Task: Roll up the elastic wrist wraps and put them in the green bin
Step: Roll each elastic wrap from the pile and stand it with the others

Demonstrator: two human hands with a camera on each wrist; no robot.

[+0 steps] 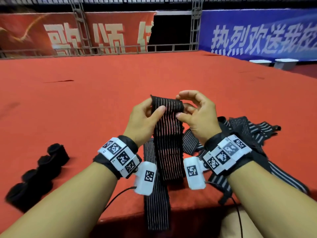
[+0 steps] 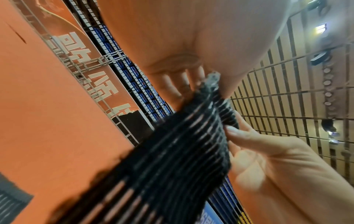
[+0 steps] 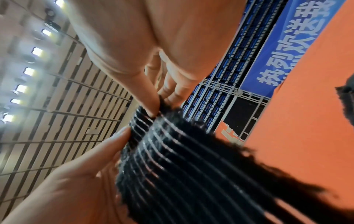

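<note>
1. Black stretchy weave with thin pale stripes, that's the wrist wrap [image 1: 167,134] being worked on right now. It's being held up in front of the person at the near edge of the red table [image 1: 120,79], and its tail is hanging down between the forearms.

2. Left hand [image 1: 144,121] is pinching the top left edge, thumb on the near face and fingers behind. Right hand [image 1: 197,115] is gripping the top right corner the same way, with the upper fingers curling over the folded end.

3. Handling guess: it's looking light, floppy and springy, not fragile at all. Rough knit, so probably not slippery, but the elastic is likely wanting to unroll if the pinch is slackening. Best hold, I'd say, is right on the rolled end, both edges, keeping tension while winding.

4. Pile of loose wraps [image 1: 253,134] is lying on the table to the right, and 4 or so rolled wraps [image 1: 39,170] are sitting in a row at the left. No green bin showing anywhere.

5. Writing: the blue banner [image 1: 257,31] is reading 热烈欢送我校 before getting cut off. The red banner [image 1: 51,31] is showing big pale characters, only partly legible. No brand label visible on the wrap. Wristbands are carrying square black-and-white code tags [image 1: 120,155].
</note>
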